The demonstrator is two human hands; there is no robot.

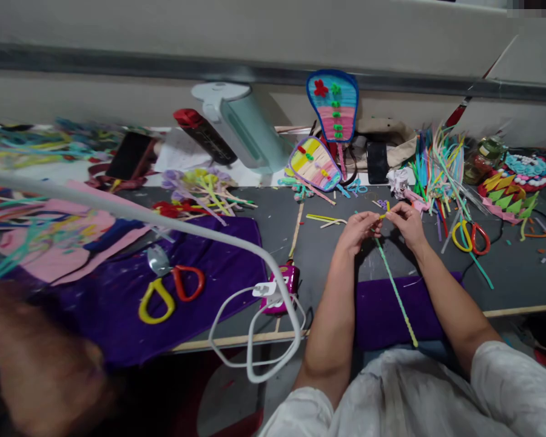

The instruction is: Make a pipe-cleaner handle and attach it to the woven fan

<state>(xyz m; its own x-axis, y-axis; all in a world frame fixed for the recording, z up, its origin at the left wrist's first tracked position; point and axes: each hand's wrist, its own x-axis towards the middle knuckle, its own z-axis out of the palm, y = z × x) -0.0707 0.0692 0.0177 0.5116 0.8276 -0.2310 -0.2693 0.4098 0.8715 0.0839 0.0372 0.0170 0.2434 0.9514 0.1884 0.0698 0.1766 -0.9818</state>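
Note:
My left hand point(362, 230) pinches a short yellow pipe cleaner point(383, 216). Against it, my right hand point(407, 221) has its fingertips closed on the same yellow piece, part of which sticks up between the hands. A long twisted pipe cleaner point(395, 280), pale green turning to yellow, hangs from beneath my left fingers toward my lap. Whether it joins the yellow piece is hidden by the fingers. Left of my hands lie loose yellow pipe cleaners point(323, 218). Scissors with yellow and red handles point(464, 235) rest on the right.
Pipe-cleaner fans point(333, 100) and a pale green pitcher point(259, 130) stand behind. A bundle of pipe cleaners point(439, 164) is at right. Another pair of scissors point(157, 301) lies on purple cloth point(236, 243). A white cable point(236, 243) crosses the left side, near another person's blurred arm point(40, 358).

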